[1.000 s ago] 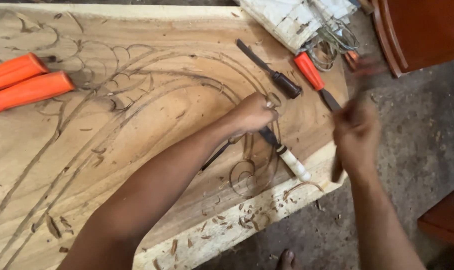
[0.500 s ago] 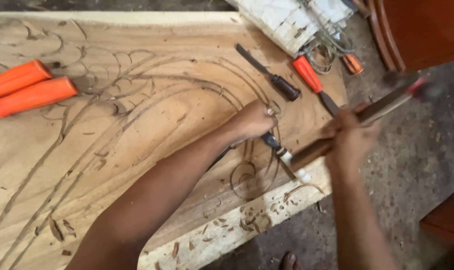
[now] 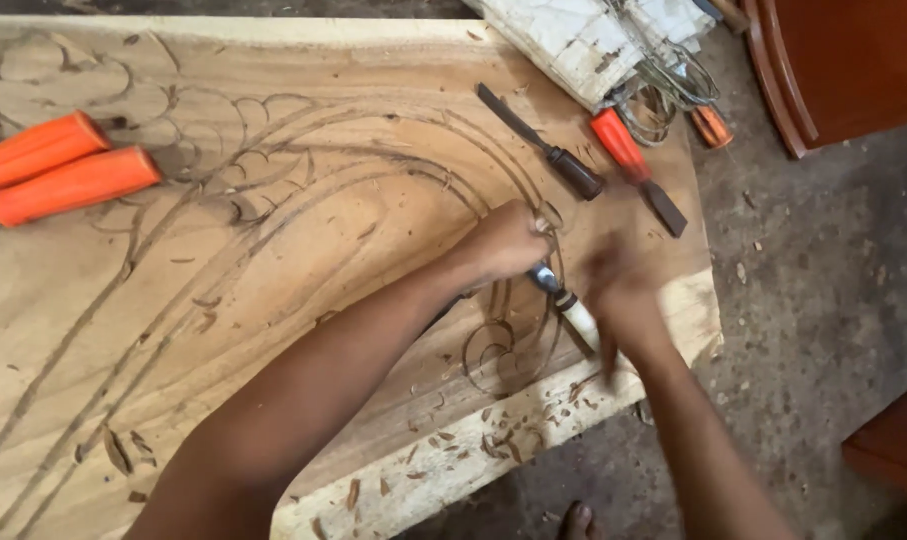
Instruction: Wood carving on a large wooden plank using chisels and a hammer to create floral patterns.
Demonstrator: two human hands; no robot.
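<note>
A large pale wooden panel [image 3: 273, 300] lies flat, with curved lines and scrolls cut into it. My left hand [image 3: 508, 242] is closed around a chisel [image 3: 573, 312] with a white handle end. The chisel is angled onto a carved curve near the panel's right edge. My right hand [image 3: 621, 295] is blurred with motion just right of the chisel's handle end. It grips a wooden striking stick, which shows only as a dark streak [image 3: 605, 360] below the hand. A carved spiral [image 3: 493, 350] sits just in front of the chisel.
Two orange-handled tools [image 3: 68, 185] lie at the panel's left. A dark-handled chisel [image 3: 548, 145] and an orange-handled chisel [image 3: 633, 165] lie at the upper right, near a white bundle [image 3: 573, 35] and wire coil [image 3: 663, 85]. Wood chips [image 3: 493, 440] litter the near edge. Reddish furniture [image 3: 843, 60] stands on the concrete floor [image 3: 823, 300].
My right hand has swung the stick down from a raised position at the right onto the chisel's handle end. My left hand and the chisel have stayed at the same curve.
</note>
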